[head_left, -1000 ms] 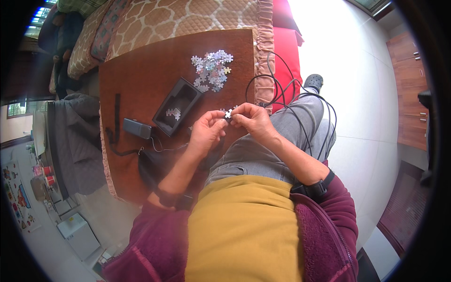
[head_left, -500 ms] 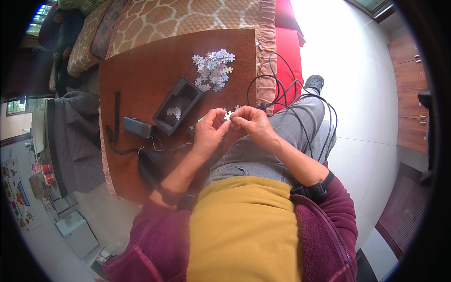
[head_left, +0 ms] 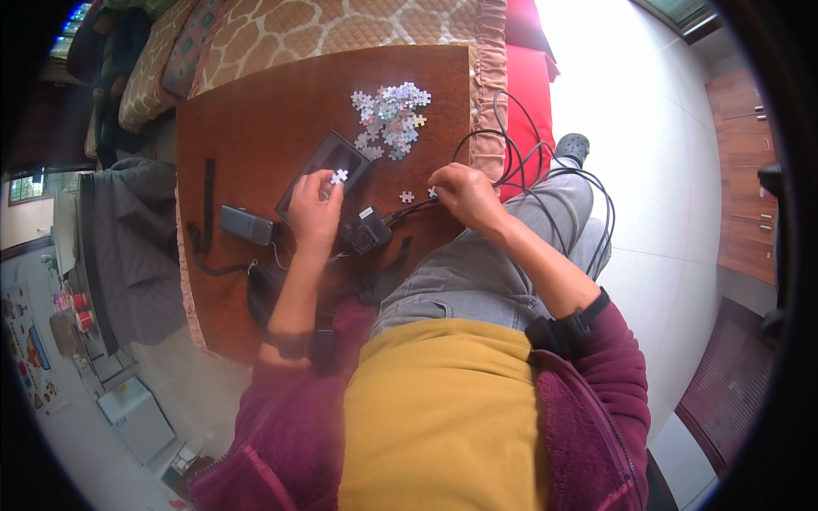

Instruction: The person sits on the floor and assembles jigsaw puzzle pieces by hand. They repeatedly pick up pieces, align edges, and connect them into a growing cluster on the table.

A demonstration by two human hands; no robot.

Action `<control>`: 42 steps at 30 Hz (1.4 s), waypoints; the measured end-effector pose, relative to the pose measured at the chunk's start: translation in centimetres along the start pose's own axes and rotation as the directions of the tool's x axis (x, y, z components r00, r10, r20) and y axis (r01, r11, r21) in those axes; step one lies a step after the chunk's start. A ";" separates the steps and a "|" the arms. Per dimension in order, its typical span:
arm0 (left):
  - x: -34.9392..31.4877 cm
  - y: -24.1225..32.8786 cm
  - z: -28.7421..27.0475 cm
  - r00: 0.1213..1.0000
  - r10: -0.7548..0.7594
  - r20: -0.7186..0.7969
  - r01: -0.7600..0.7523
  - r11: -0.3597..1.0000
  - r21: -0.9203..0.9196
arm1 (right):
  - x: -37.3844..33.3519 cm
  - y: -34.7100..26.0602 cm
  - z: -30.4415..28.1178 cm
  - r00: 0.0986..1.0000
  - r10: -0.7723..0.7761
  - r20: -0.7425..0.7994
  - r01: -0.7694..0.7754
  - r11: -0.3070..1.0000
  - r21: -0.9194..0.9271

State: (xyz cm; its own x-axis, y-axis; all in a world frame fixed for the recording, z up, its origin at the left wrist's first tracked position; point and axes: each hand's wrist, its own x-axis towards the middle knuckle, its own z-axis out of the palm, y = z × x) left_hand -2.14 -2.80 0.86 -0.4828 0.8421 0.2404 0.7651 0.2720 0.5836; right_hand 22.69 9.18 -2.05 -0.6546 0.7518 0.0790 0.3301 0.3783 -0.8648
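Observation:
Over the near end of the open black box [head_left: 300, 188], my left hand [head_left: 313, 213] pinches a small white jigsaw puzzle piece [head_left: 339, 176] between thumb and fingertips. My right hand [head_left: 469, 198] is down at the table's right side, its curled fingers closed at another jigsaw puzzle piece [head_left: 432, 192], which they partly cover. A loose puzzle piece [head_left: 407, 197] lies between the two hands. Farther back, a heap of pale puzzle pieces [head_left: 390, 119] spreads over the brown wooden table [head_left: 256, 128]. My left hand hides part of the box's inside.
A black adapter [head_left: 366, 232] with cables sits between my forearms. A blue-grey rectangular device [head_left: 246, 225] and a black strap [head_left: 210, 204] lie at the left. Black cables [head_left: 511, 157] loop over the red seat [head_left: 528, 94] and my right leg. A giraffe-patterned cover [head_left: 341, 30] lies behind the table.
My hands have parted. The left moved left to the box, carrying the puzzle piece that both hands were at. The right moved slightly right and up, to a piece on the table.

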 end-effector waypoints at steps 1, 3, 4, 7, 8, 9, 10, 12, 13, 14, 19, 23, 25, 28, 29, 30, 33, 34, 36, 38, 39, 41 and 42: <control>0.1 -0.3 -0.1 0.999 -0.033 0.030 0.032 0.999 0.028 | 0.7 0.2 0.4 0.997 -0.016 0.070 0.021 0.997 -0.078; 0.3 -0.8 -0.3 0.992 -0.093 0.084 0.086 0.993 0.075 | 2.0 0.4 1.7 0.975 -0.005 0.221 0.059 0.969 -0.239; 0.3 -1.0 -0.3 0.988 -0.113 0.110 0.100 0.988 0.116 | 2.5 0.5 2.2 0.963 -0.038 0.267 0.122 0.944 -0.307; -0.2 -1.1 -0.2 0.987 -0.124 0.098 0.113 0.987 0.110 | 3.9 0.2 4.0 0.910 -0.059 0.410 0.241 0.881 -0.408; -0.2 -1.2 -0.2 0.999 -0.025 0.034 0.021 0.992 0.124 | 4.3 0.0 4.8 0.886 -0.033 0.463 0.262 0.858 -0.441; -0.2 -1.4 -0.3 0.997 -0.070 0.017 0.069 0.994 0.079 | 4.6 -0.1 5.3 0.863 -0.037 0.505 0.303 0.836 -0.457; -0.3 -1.5 -0.5 0.993 -0.116 0.001 0.116 0.993 0.033 | 4.9 -0.3 5.8 0.836 -0.028 0.548 0.339 0.812 -0.476; -0.3 -1.9 -1.1 0.990 -0.138 -0.024 0.138 0.990 -0.024 | 5.3 -0.6 6.5 0.791 0.045 0.610 0.339 0.798 -0.498; -0.4 -2.0 -1.3 0.987 -0.155 -0.033 0.153 0.987 -0.040 | 5.5 -0.6 6.6 0.794 0.055 0.606 0.324 0.805 -0.497; -0.4 -2.1 -1.5 0.984 -0.172 -0.042 0.169 0.984 -0.054 | 5.6 -0.7 6.7 0.793 0.075 0.605 0.307 0.809 -0.502; -0.8 -1.1 -1.9 0.981 -0.189 -0.036 0.181 0.972 -0.150 | 5.5 -1.1 7.0 0.817 0.133 0.560 0.224 0.823 -0.522; -0.5 0.2 -1.5 0.995 -0.098 -0.027 0.092 0.982 -0.162 | 4.9 -0.9 7.3 0.800 0.008 0.600 0.414 0.716 -0.562; -0.7 0.7 -1.3 0.993 -0.116 -0.020 0.108 0.968 -0.228 | 4.8 -0.6 7.5 0.799 0.004 0.602 0.430 0.695 -0.576; -0.7 0.8 -1.2 0.990 -0.144 -0.004 0.138 0.955 -0.261 | 4.8 -0.2 7.9 0.835 0.043 0.548 0.338 0.746 -0.574; -0.8 0.9 -1.2 0.986 -0.166 0.014 0.163 0.942 -0.293 | 4.9 -0.1 7.9 0.850 0.064 0.523 0.290 0.772 -0.566; -0.9 1.0 -1.1 0.980 -0.196 0.037 0.197 0.924 -0.327 | 4.9 -0.1 7.9 0.855 0.117 0.505 0.225 0.794 -0.565; -1.6 1.7 -0.6 0.939 -0.301 0.164 0.342 0.806 -0.483 | 4.7 -0.5 6.6 0.845 -0.021 0.534 0.381 0.724 -0.575; -1.9 2.1 -0.4 0.918 -0.331 0.219 0.396 0.746 -0.535 | 4.6 -0.7 5.9 0.861 -0.046 0.507 0.360 0.760 -0.542; -2.3 2.9 0.0 0.869 -0.365 0.334 0.495 0.640 -0.587 | 4.3 -1.4 4.1 0.884 -0.046 0.466 0.298 0.823 -0.484; -2.7 3.8 0.2 0.831 -0.341 0.440 0.553 0.595 -0.584 | 3.6 -2.2 2.2 0.931 -0.121 0.344 0.248 0.902 -0.354; -2.8 4.2 0.4 0.767 -0.350 0.537 0.637 0.514 -0.575 | 3.0 -2.8 1.4 0.949 -0.164 0.269 0.238 0.932 -0.272; -2.6 5.2 0.7 0.611 -0.344 0.713 0.789 0.344 -0.510 | 1.8 -3.9 0.2 0.945 -0.308 0.109 0.323 0.929 -0.181; -2.4 5.6 0.7 0.535 -0.296 0.792 0.845 0.205 -0.494 | 1.2 -4.4 -0.4 0.928 -0.367 0.057 0.372 0.916 -0.151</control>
State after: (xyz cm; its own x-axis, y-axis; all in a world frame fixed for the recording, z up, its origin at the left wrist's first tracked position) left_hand 3.61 -2.98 3.03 -0.1468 0.7385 -0.6581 -0.4619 0.5371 0.7058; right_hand 20.77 8.62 2.03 -0.7674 0.5285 0.3630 0.1617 0.7074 -0.6880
